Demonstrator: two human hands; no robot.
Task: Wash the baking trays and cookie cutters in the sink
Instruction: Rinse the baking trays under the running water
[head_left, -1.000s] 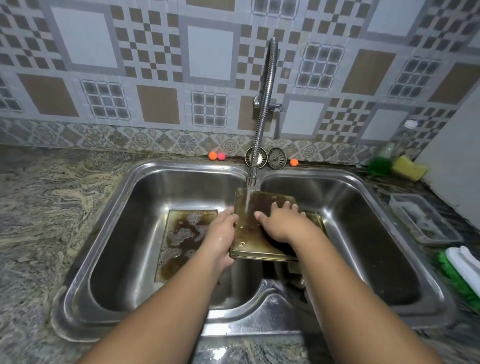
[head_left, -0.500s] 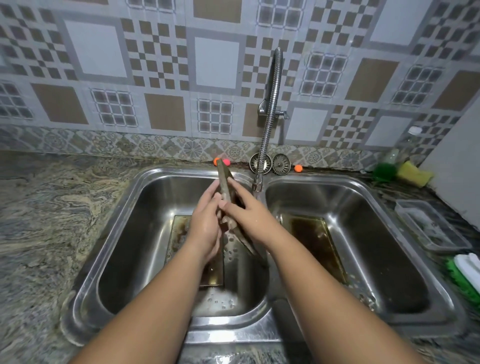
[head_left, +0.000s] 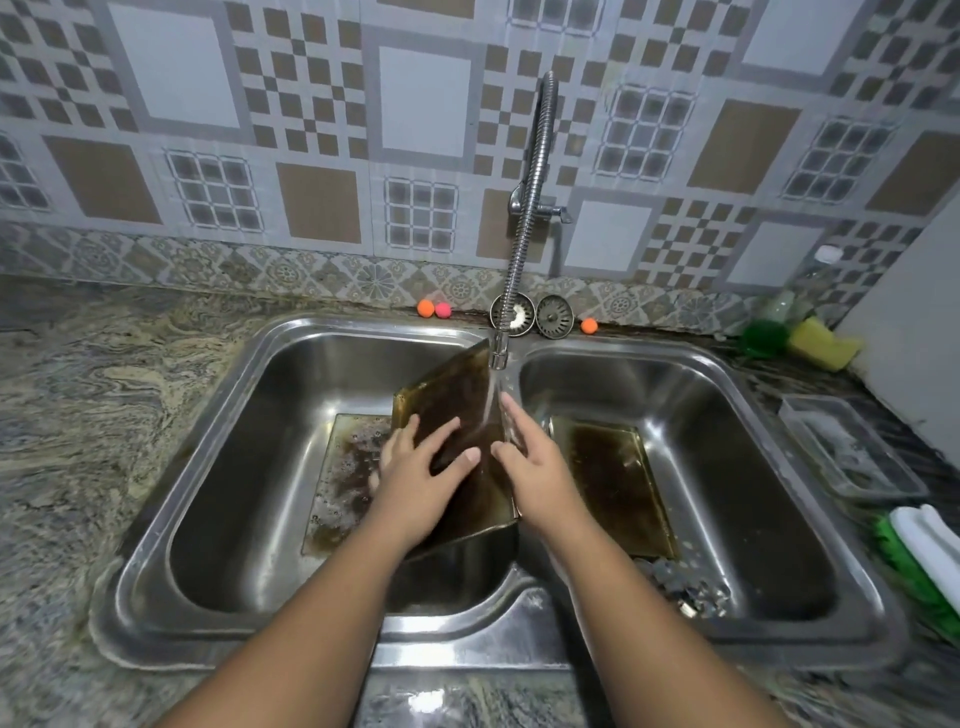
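Note:
A greasy brown baking tray (head_left: 457, 395) stands tilted over the left basin beside the divider, with water from the faucet (head_left: 500, 356) running down its face. My left hand (head_left: 415, 470) lies on that face with fingers spread. My right hand (head_left: 532, 467) holds the tray's right edge, thumb on the front. A second dirty tray (head_left: 340, 467) lies flat on the bottom of the left basin. A third tray (head_left: 613, 483) lies in the right basin. Several metal cookie cutters (head_left: 685, 590) sit in the right basin's near corner.
The double steel sink (head_left: 270, 364) is set in a marbled counter (head_left: 78, 415). Behind it are two drain strainers (head_left: 555, 316) and small orange balls (head_left: 425, 308). On the right are a yellow sponge (head_left: 821, 348), a green scrubber (head_left: 763, 338), a clear container (head_left: 852, 447) and a green brush (head_left: 924, 545).
The tray lay flat across the divider, was then turned edge-on above the left basin, and now faces me tilted under the water. My left hand has moved onto its face.

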